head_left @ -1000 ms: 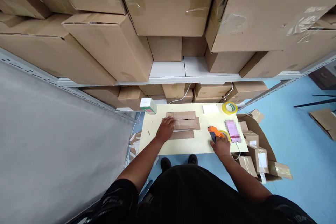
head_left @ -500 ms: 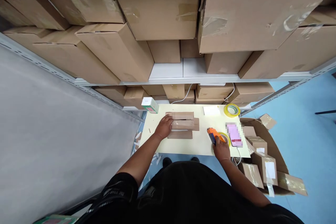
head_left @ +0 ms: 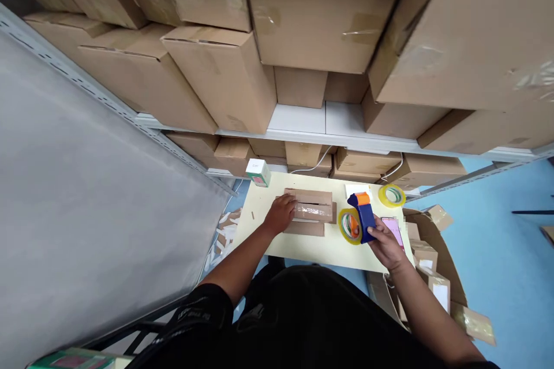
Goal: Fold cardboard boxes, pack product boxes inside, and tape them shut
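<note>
A small cardboard box (head_left: 312, 211) lies on the cream table (head_left: 259, 239) with its side flaps folded out. A shiny strip of clear tape runs along its middle. My left hand (head_left: 280, 214) grips the box's left end, fingers closed over the cardboard. Held up over the table to the right of the box is a blue and orange tape dispenser (head_left: 367, 222), with a yellowish tape roll on its left side. My right hand (head_left: 386, 245) is closed around the dispenser's lower part, its fingers partly hidden. Behind that hand lies a pink-screened phone (head_left: 395, 227).
A white-and-green small box (head_left: 258, 173) stands at the table's back left. At the back right are a spare tape roll (head_left: 392, 196) and a white flat item (head_left: 351, 189). Cartons fill the shelf (head_left: 320, 137) ahead. A large open carton (head_left: 450, 268) of boxes stands right.
My right hand has lifted the tape dispenser off the table and turned it upright, roll facing left. My left hand stays on the cardboard box. The camera view has shifted and tilted slightly.
</note>
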{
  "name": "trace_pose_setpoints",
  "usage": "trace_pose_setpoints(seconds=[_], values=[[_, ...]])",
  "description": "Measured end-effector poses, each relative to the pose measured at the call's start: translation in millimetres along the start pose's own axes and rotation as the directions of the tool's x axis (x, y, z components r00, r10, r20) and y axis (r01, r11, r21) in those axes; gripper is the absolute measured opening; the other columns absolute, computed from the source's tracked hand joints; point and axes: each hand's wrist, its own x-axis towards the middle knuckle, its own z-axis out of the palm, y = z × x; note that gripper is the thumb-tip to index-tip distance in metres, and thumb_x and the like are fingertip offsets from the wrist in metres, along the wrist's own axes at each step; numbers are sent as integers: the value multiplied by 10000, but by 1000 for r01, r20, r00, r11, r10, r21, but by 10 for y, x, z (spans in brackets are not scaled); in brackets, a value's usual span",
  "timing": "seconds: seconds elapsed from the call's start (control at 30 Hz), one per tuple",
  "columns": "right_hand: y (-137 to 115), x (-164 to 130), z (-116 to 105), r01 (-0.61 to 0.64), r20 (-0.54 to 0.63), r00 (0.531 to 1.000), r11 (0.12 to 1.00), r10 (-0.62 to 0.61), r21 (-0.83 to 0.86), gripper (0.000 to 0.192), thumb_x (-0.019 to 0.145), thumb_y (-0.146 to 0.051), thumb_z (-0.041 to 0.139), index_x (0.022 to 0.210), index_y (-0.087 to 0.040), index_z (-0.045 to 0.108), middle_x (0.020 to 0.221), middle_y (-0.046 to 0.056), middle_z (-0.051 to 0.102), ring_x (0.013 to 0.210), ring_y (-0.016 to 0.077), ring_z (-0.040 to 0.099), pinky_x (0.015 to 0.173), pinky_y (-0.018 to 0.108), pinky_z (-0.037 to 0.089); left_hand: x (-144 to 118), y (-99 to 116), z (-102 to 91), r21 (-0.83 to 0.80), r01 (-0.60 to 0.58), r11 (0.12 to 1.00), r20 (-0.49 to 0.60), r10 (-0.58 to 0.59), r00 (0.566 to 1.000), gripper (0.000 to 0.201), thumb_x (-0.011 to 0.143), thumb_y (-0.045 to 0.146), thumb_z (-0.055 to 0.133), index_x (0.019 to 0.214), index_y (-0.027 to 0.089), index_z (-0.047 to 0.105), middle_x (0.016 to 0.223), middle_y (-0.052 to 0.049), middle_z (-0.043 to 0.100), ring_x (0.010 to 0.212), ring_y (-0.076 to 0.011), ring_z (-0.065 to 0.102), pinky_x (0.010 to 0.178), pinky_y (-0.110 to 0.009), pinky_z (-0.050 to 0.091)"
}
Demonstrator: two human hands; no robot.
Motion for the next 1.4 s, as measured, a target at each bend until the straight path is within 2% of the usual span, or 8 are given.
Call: trace_pose_setpoints(seconds=[0.13,0.3,0.47,0.7,0.83,0.97,1.1,1.4], values=[[-195,196,559,-18,57,998,998,14,65,570,681,-342,862,1223,-267,700,1148,42,779,1015,265,723,892,383,586,50,6,-66,-25,-5,1000,22,6,1000,341,956,215,610,1271,201,739,1382,-129,676,1368,-328,530,1170,-547,400],[-299,571,1135,-58,57,997,998,60,-37,479,720,-478,880,1101,-233,723,807,13,751,584,167,623,581,305,527,149,11,-173,-50,-33,998,62,37,997,372,920,202,643,1282,183,725,1266,-138,694,1254,-331,573,1098,-508,461],[-422,883,1349,0,71,997,945,25,-328,535,659,-556,941,1019,-201,766,902,43,799,745,206,712,721,328,577,264,-54,-190,-349,83,933,127,-41,991,371,854,101,629,1191,182,759,1163,-103,731,1089,-249,674,972,-358,553],[-415,1085,1373,0,186,974,826,127,-563,608,588,-599,947,1004,-189,781,912,48,809,774,233,735,783,369,593,304,-70,-294,-740,428,518,227,-407,885,238,935,316,599,1038,194,776,1055,-42,789,1019,-203,713,972,-322,545],[-403,1146,1395,45,261,953,778,154,-626,613,623,-621,912,1033,-186,779,939,51,810,817,244,747,811,379,602,341,-36,-381,-843,462,274,333,-408,850,462,941,579,617,987,148,778,967,-76,790,978,-231,719,959,-360,543],[-426,1171,1438,87,312,933,730,179,-678,608,628,-618,903,1045,-192,781,970,57,814,865,264,759,843,394,609,380,-1,-448,-862,494,113,418,-393,819,464,828,577,784,972,136,792,966,-86,800,980,-242,721,1000,-393,525],[-433,1164,1477,84,305,935,724,180,-684,588,628,-584,909,1047,-192,781,953,51,814,855,256,759,850,388,608,359,15,-487,-858,505,99,429,-405,808,453,871,564,747,959,122,793,934,-95,795,949,-242,717,964,-393,538],[-436,1138,1519,91,291,941,698,172,-710,581,641,-572,896,1059,-184,787,959,53,811,856,251,754,837,370,605,342,-11,-389,-817,522,245,390,-433,813,119,847,248,660,880,164,737,928,-36,763,928,-202,694,931,-342,556]])
